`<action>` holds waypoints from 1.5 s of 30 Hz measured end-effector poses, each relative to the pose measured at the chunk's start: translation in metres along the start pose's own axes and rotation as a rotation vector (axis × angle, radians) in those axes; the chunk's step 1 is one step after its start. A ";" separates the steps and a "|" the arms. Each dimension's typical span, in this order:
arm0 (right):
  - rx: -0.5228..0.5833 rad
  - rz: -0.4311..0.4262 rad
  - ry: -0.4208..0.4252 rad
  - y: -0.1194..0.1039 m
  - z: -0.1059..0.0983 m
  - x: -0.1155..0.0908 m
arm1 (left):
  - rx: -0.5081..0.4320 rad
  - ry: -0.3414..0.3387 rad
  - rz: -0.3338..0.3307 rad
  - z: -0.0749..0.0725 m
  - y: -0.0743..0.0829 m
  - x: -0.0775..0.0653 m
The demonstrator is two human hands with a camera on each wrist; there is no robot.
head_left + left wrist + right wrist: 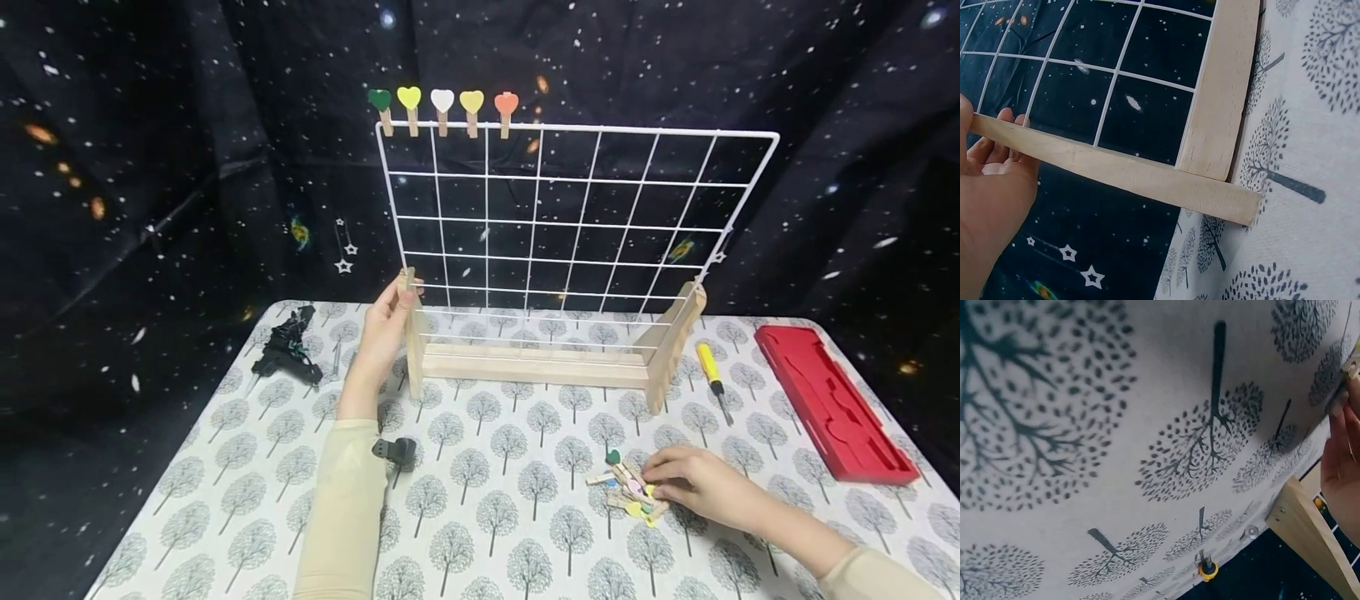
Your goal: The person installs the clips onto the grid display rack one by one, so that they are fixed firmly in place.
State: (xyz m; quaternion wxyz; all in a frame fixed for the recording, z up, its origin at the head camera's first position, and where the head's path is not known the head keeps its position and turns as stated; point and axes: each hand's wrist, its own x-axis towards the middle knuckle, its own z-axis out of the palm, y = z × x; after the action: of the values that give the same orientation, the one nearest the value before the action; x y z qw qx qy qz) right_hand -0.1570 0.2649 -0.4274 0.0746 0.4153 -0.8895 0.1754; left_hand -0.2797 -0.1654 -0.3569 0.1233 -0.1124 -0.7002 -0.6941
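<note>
A white wire grid [558, 222] stands in a wooden stand [534, 367]. My left hand [384, 329] grips the upper end of the stand's left wooden upright [1116, 165], thumb on one side and fingertips on the other. Along the grid's top wire sit several heart-topped wooden clothespins: green [379, 100], bright yellow [409, 98], white [442, 101], dull yellow [472, 102] and orange [506, 103]. At the front right, my right hand [705, 485] has its fingertips at a pile of heart clothespins [619, 479]; whether it pinches one is hidden.
A yellow-handled screwdriver [708, 364] lies right of the stand, beside a red molded tray [832, 400]. A black cabled device [288, 350] lies at the left. Beside my left sleeve is a small black object [397, 451]. A dark starry cloth [187, 167] hangs behind the table.
</note>
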 end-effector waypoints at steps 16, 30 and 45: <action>0.065 -0.012 -0.105 0.002 -0.010 0.004 | 0.013 -0.004 0.009 0.000 -0.006 0.001; 0.112 0.017 0.111 -0.002 -0.033 0.036 | 0.020 -0.019 0.010 -0.001 0.002 -0.002; 0.185 0.050 0.334 -0.066 -0.126 0.177 | 0.022 -0.009 -0.001 -0.001 0.002 -0.001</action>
State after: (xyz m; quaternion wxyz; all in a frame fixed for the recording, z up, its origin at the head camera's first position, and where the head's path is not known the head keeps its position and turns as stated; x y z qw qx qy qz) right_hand -0.2219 0.1465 -0.2444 0.1783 0.3632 -0.8550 0.3245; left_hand -0.2786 -0.1665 -0.3556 0.1212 -0.1139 -0.7083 -0.6861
